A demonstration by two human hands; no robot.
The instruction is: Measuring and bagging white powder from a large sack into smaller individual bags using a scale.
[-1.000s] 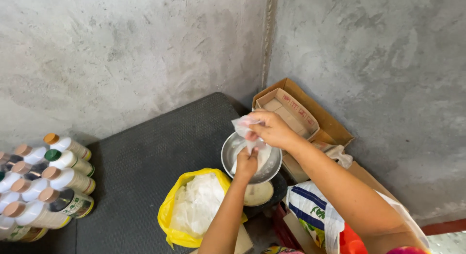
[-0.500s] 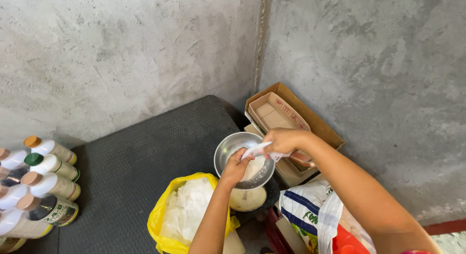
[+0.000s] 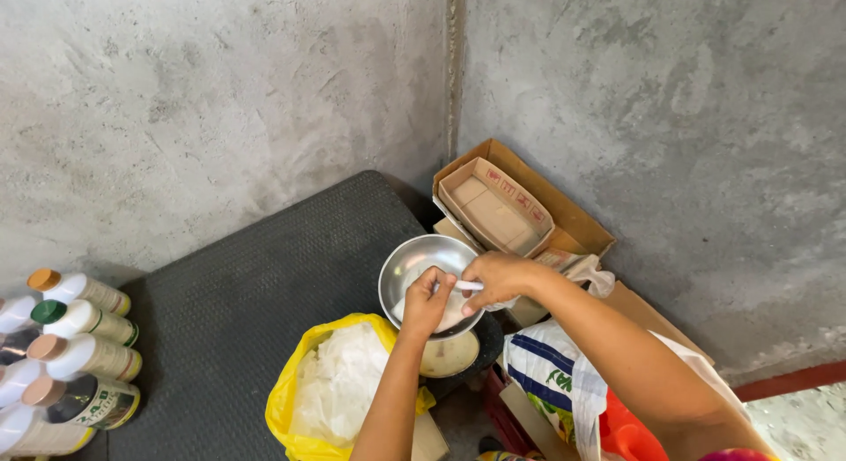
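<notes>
Head view: I look down at a round metal bowl (image 3: 421, 260) that sits on top of a kitchen scale (image 3: 451, 355), just in front of the corner where two grey concrete walls (image 3: 220, 100) meet. Both my hands are over the bowl. My left hand (image 3: 426, 301) is closed in a grip on one side of a small clear plastic bag (image 3: 449, 309), fingers curled together around its edge. My right hand (image 3: 495, 278) pinches the other side of the bag's mouth, thumb and fingers pressed together on the thin film. The bag hangs down inside the bowl, and something whitish shows through it; I cannot tell just what it is.

Left of the scale lies a yellow plastic bag (image 3: 291, 399), open at the top and filled with crumpled clear plastic bags. Behind the bowl, against the wall, stands an open brown cardboard box (image 3: 573, 221) with a smaller shallow cardboard tray (image 3: 495, 205) resting inside it. To the right of the scale, under my right forearm, a white woven sack (image 3: 546, 373) with blue stripes lies beside something red. A dark rubber mat (image 3: 256, 285) covers the floor to the left, and at its far left edge lie several white bottles (image 3: 79, 338) on their sides, capped in orange, green and brown.
</notes>
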